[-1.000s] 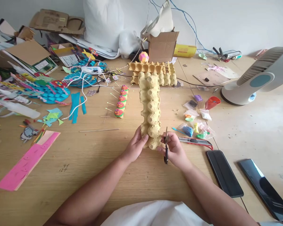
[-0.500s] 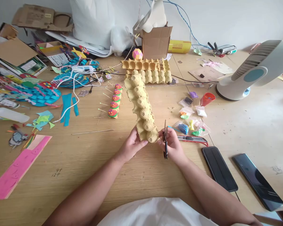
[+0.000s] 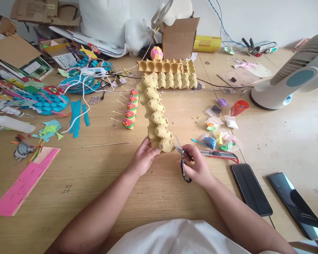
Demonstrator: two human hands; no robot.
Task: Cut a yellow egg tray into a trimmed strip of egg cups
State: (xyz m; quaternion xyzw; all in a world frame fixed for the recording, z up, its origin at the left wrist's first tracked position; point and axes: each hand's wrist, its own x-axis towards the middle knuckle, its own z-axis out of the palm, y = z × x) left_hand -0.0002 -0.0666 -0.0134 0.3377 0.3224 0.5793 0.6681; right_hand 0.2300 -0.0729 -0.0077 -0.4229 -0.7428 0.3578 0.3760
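My left hand (image 3: 144, 158) grips the near end of a yellow egg carton strip (image 3: 158, 118), thumb on top, the strip slanting away from me with its bumps up. In my right hand (image 3: 198, 167) is a pair of black-handled scissors (image 3: 184, 162). Their blades are parted and point at the strip's near right edge; whether they touch it I cannot tell. Left of the strip stands a row of painted carton cups (image 3: 129, 113) in red and green with smiling faces and thin sticks. More egg carton pieces (image 3: 175, 80) lie behind the strip's far end.
A utility knife (image 3: 219, 154) and two phones (image 3: 251, 188) lie to the right. Beyond are bags of coloured clay (image 3: 209, 141), a red cup (image 3: 240, 107) and a white fan (image 3: 286, 81). Pink card (image 3: 26, 181) and blue paper crafts (image 3: 45, 104) are on the left.
My right hand has come off the strip and turned the scissors, opening the blades toward its edge. My left hand has shifted slightly left with the strip. The view has moved a little.
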